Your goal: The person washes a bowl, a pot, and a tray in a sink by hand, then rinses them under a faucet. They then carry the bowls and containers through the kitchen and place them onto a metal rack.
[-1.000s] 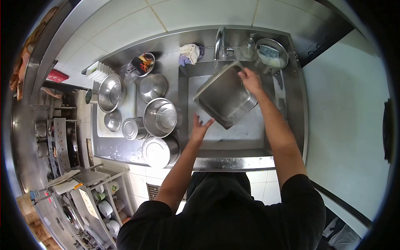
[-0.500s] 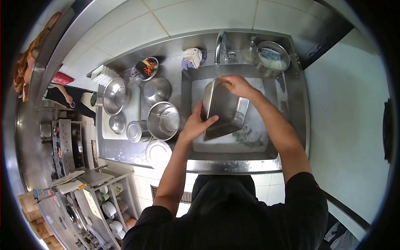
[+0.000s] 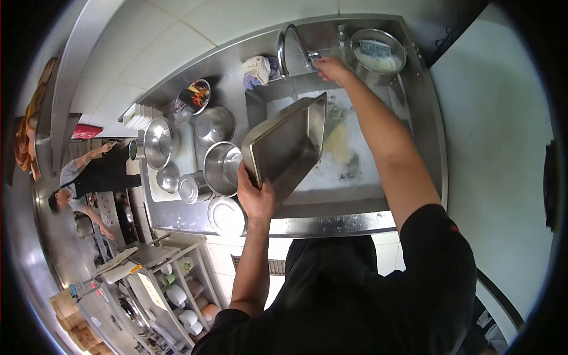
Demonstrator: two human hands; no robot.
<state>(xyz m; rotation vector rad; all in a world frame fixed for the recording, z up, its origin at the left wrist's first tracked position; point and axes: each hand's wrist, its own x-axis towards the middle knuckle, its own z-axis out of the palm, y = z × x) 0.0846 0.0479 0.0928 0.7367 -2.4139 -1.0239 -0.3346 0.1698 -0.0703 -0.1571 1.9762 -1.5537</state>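
Note:
My left hand (image 3: 256,198) is closed on the lower left rim of a deep rectangular steel pan (image 3: 281,154), which is tilted over the sink (image 3: 355,196). At the chrome faucet (image 3: 282,53), my right hand (image 3: 332,69) has its fingers curled at the small side handle (image 3: 313,55). A thin stream of water (image 3: 293,92) falls from the spout behind the pan's upper edge. Whitish suds and a pale yellow patch lie on the sink bottom.
Left of the sink stand a steel pot (image 3: 222,168), steel bowls (image 3: 214,126), a lidded canister (image 3: 194,188) and a round lid (image 3: 226,217). A cloth (image 3: 257,71) lies behind. At the back right is a pot with a sponge (image 3: 376,49). Another person (image 3: 97,171) stands far left.
My right hand has left the pan and moved up to the faucet handle. The pan, now in my left hand alone, has shifted left and tilted. The other person has come further into view.

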